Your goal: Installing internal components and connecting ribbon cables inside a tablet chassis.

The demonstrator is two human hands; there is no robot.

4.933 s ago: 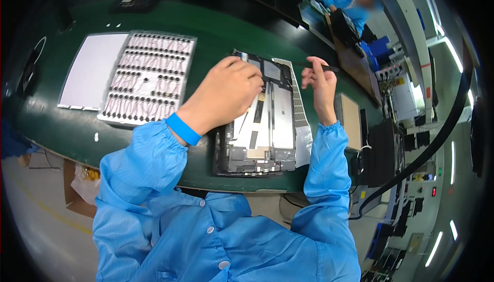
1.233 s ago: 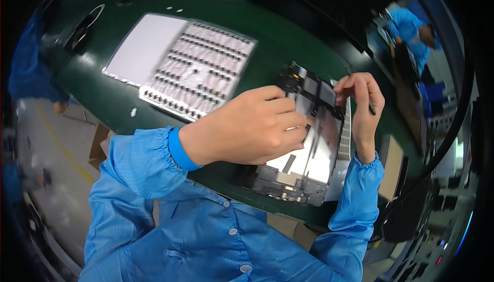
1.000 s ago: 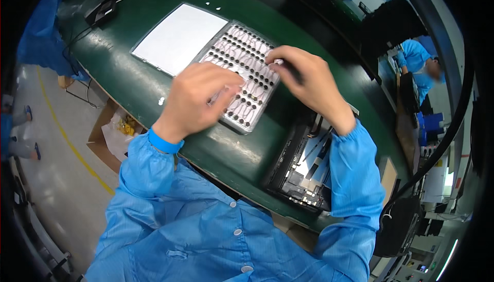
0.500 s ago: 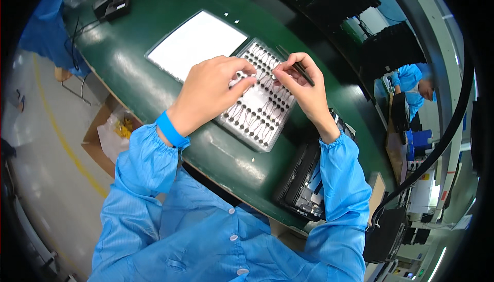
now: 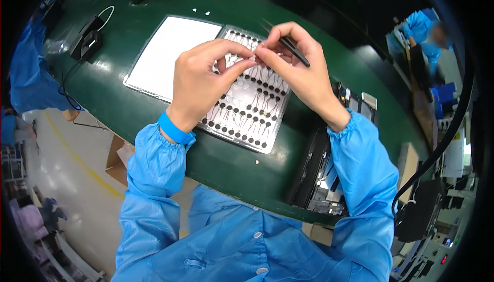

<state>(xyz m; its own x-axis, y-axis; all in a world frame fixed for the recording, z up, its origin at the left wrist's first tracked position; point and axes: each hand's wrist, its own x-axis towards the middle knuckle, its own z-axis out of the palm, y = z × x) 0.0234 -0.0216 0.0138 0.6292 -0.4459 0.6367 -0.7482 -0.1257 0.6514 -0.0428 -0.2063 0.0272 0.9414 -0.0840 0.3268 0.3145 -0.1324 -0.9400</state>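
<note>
My left hand (image 5: 201, 78) hangs over a clear plastic tray (image 5: 241, 95), thumb and forefinger pinched together. Whatever sits between those fingertips is too small to make out. Meeting it fingertip to fingertip is my right hand (image 5: 301, 71), also pinching. Dark tweezers (image 5: 295, 51) lie across the right hand's fingers, their thin tips pointing away to the far left. In the tray stand rows of small round black parts (image 5: 235, 111) with thin wire leads; some spots in its middle hold none. My hands hide part of the far rows.
A white flat panel (image 5: 172, 50) lies left of the tray on the green table (image 5: 216, 161). Opened black devices (image 5: 321, 179) sit by my right forearm. Small white bits (image 5: 207, 13) lie beyond the panel. A black box with a cable (image 5: 90, 42) is far left. Other people work nearby.
My hands have come together, fingertips now meeting over the tray where they were apart before. The right hand still has the tweezers. The whole view has shifted slightly.
</note>
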